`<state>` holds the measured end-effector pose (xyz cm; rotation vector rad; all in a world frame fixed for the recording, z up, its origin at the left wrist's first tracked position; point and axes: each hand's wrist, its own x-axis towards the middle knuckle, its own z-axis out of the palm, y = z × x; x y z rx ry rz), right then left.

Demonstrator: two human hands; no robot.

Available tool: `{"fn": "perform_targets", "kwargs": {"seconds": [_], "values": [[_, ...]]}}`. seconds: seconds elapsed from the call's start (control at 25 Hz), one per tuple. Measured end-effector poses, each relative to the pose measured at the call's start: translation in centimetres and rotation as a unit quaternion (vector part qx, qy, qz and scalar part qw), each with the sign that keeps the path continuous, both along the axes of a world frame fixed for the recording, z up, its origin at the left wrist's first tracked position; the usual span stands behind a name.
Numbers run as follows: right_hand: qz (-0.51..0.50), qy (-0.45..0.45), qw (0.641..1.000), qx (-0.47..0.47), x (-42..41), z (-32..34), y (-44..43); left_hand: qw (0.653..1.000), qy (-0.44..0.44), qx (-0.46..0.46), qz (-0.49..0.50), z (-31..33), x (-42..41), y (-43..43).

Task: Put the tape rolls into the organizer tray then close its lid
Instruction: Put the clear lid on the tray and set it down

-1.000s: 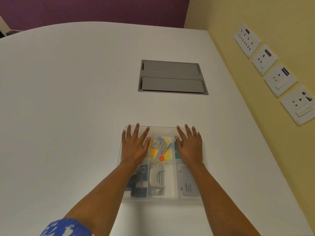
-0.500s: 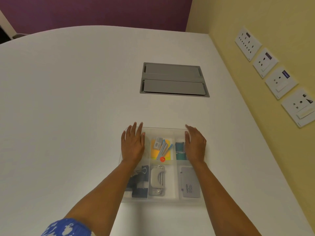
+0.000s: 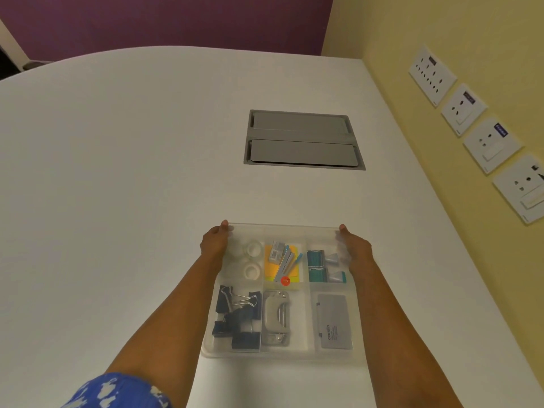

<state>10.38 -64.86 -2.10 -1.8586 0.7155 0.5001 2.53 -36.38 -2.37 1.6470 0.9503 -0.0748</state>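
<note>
The clear organizer tray (image 3: pixel 279 354) lies on the white table with its translucent lid (image 3: pixel 297 229) resting flat over it. Two clear tape rolls (image 3: pixel 252 260) sit one behind the other in the far-left compartment, visible through the lid. My left hand (image 3: pixel 214 245) grips the tray's far-left corner, thumb on top of the lid edge. My right hand (image 3: pixel 355 249) grips the far-right corner the same way. Binder clips, a punch, sticky notes and a grey case fill the other compartments.
A grey cable hatch (image 3: pixel 303 141) is set into the table beyond the tray. The yellow wall on the right carries several white socket plates (image 3: pixel 465 108). The table's right edge runs close along that wall.
Both hands lay flat on the lid a second ago. They slid outward off its top and now clasp the tray's two far corners.
</note>
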Motion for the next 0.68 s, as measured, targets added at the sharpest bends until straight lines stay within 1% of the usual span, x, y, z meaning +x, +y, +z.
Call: {"fn": "perform_targets", "kwargs": {"seconds": [0.2,0.28,0.52,0.68], "values": [[-0.01,0.006,0.996,-0.091,0.4,-0.3,0.4,0.999,-0.002,0.039,-0.002,-0.4,0.2,-0.4],[-0.006,-0.014,0.993,-0.114,0.3,-0.4,0.4,0.998,0.008,0.058,-0.001,-0.6,0.4,-0.5],[0.001,-0.095,0.989,-0.114,-0.9,-0.6,0.4,0.996,-0.004,0.089,-0.002,-1.1,0.0,-0.5],[0.012,-0.138,0.984,-0.115,-1.7,0.1,0.6,0.989,-0.008,0.142,-0.043,-0.3,-0.5,-1.1]]}}
